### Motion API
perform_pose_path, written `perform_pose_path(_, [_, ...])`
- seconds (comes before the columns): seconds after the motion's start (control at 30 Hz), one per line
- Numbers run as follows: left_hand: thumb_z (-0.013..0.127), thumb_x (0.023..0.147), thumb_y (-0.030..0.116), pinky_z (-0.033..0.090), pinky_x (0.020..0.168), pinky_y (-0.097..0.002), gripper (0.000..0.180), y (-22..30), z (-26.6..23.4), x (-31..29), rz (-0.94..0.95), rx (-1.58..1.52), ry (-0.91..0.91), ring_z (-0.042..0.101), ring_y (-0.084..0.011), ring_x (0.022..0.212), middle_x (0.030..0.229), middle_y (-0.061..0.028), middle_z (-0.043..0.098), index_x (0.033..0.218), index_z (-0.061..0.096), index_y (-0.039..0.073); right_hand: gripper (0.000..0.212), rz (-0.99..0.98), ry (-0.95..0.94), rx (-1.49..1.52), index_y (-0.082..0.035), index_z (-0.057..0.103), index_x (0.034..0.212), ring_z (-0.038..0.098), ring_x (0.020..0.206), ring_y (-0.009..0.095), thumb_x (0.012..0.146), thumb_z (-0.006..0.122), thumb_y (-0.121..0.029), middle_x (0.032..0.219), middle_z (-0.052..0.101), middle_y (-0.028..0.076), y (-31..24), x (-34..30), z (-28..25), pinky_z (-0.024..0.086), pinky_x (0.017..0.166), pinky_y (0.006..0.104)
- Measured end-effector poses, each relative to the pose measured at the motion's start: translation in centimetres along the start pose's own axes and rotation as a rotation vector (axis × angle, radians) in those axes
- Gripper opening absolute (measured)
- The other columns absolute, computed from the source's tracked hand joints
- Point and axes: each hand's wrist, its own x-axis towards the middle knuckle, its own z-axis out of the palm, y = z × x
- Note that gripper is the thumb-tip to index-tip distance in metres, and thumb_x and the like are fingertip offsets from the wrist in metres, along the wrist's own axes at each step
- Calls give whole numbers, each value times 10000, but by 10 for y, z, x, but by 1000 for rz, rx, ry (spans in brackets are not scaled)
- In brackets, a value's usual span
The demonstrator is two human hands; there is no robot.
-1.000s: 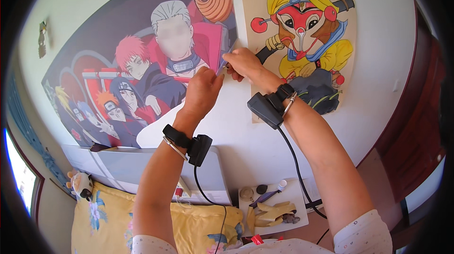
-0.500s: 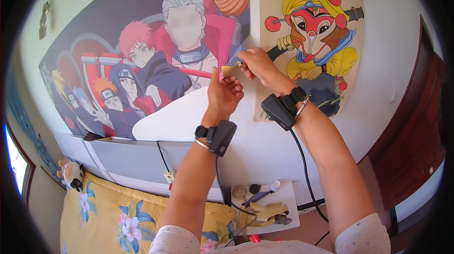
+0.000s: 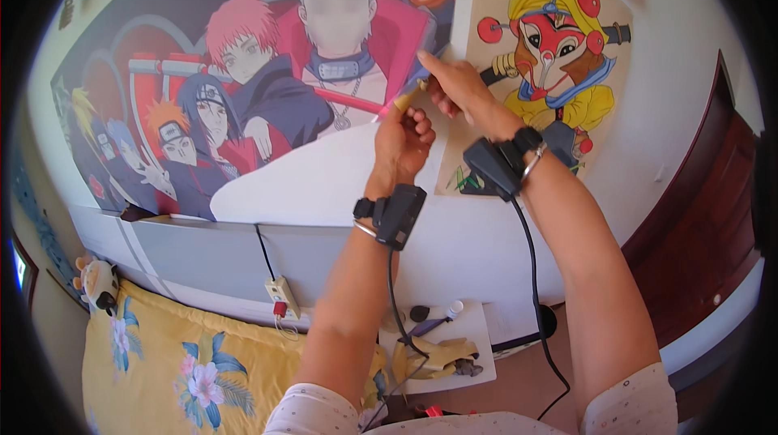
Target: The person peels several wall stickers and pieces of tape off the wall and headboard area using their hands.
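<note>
Both of my hands are raised in front of the wall, near the lower right edge of a large cartoon poster (image 3: 267, 119). Between them is a small tan piece (image 3: 411, 97), curled or narrow; its exact kind is unclear. Its lower end is pinched by my left hand (image 3: 404, 142), whose other fingers are curled. At its upper end, my right hand (image 3: 465, 93) grips with bent fingers, slightly blurred and partly hidden. Just right of that hand hangs a painted monkey-figure picture (image 3: 559, 70). Each wrist wears a black strapped device with a cable.
Below on the left is a yellow floral bed (image 3: 154, 362) with a plush toy (image 3: 99, 285). A socket strip (image 3: 282, 297) hangs by the grey headboard (image 3: 227, 253). Gloves (image 3: 438, 358) and small items lie on a white table (image 3: 478, 326). A dark red door (image 3: 689, 249) stands right.
The view has shifted, so the wall and bed sit lower left or higher in it. My hands have moved a little right in the picture, and the tan piece now looks narrower.
</note>
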Motion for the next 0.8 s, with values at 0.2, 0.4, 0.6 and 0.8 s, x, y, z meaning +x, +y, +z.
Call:
perform_pose_path(0.2, [438, 861, 392, 280, 432, -236, 365, -4, 5, -3, -17, 120, 75, 364, -132, 494, 588, -35, 436, 654, 422, 92, 285, 7, -49, -4, -29, 487, 714, 393, 347, 117, 833, 512, -287, 539, 468, 53, 5, 12, -2, 294, 331, 266])
perform_pose_path(0.4, [441, 879, 246, 234, 405, -234, 248, -6, 6, 2, 114, 111, 34, 303, -118, 469, 581, -14, 383, 681, 397, 101, 285, -106, -57, -2, -20, 462, 713, 378, 340, 114, 843, 482, -272, 518, 438, 40, 14, 12, 2, 276, 314, 270])
perform_pose_path(0.6, [447, 880, 224, 194, 393, -231, 272, -1, 9, -2, 80, 135, 39, 220, -105, 437, 552, 12, 299, 647, 349, 122, 283, -132, -14, -102, 5, 510, 684, 494, 413, 171, 802, 435, -241, 520, 509, 91, 15, 10, 3, 372, 370, 309])
perform_pose_path(0.8, [429, 895, 237, 174, 384, -238, 326, 10, 15, -9, 65, 85, 39, 200, -104, 417, 514, 32, 241, 607, 312, 139, 345, -287, 72, -224, 18, 511, 657, 459, 379, 139, 815, 440, -281, 516, 510, 83, 5, 12, 12, 351, 353, 288])
